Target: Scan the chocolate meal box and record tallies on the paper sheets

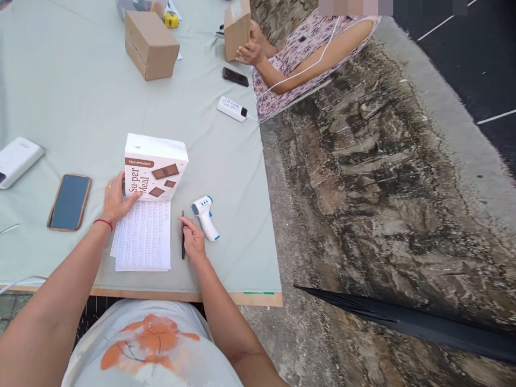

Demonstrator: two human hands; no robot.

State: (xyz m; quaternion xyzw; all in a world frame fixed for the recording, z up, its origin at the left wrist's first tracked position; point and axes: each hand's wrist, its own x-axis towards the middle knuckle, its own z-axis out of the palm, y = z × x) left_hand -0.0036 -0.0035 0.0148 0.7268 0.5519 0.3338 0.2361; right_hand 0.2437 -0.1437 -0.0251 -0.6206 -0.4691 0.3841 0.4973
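My left hand [116,198] grips the lower left side of a white and brown "Su-per Meal" box [155,169], its thumb across the front. Upright, the box stands at the top edge of a stack of printed sheets [145,242]. To the right of the sheets, my right hand [193,239] has its fingers on a black pen [183,236], which points away from me. I cannot tell whether the pen is lifted off the cloth. A white and blue infrared thermometer [205,217] lies just beyond my right hand.
A phone [69,202] and a white power bank [19,162] lie at left. Farther off are a cardboard box [151,45], a white device [231,108] and a black phone [235,77]. Another person's hands [252,48] hold a small cardboard box [237,31]. The table's edge runs along the right.
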